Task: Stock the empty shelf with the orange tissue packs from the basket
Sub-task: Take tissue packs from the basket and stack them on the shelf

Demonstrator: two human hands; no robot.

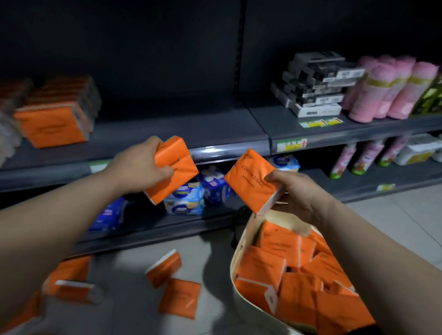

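Observation:
My left hand (pixel 138 166) grips an orange tissue pack (pixel 180 164) just in front of the grey shelf's front edge (pixel 216 151). My right hand (pixel 292 191) holds a second orange tissue pack (pixel 250 180) by its lower right end, above the basket. The cream basket (pixel 236 263) stands on the floor at lower right and holds several orange packs (pixel 298 274). Stacks of orange packs (pixel 54 117) stand at the shelf's left end. The middle of that shelf (pixel 178 121) is bare.
Several orange packs (pixel 178 293) lie loose on the tiled floor at the lower left. Blue packs (pixel 186 196) fill the shelf below. Black-and-white boxes (pixel 316 87) and pink rolls (pixel 385 87) occupy the shelf to the right.

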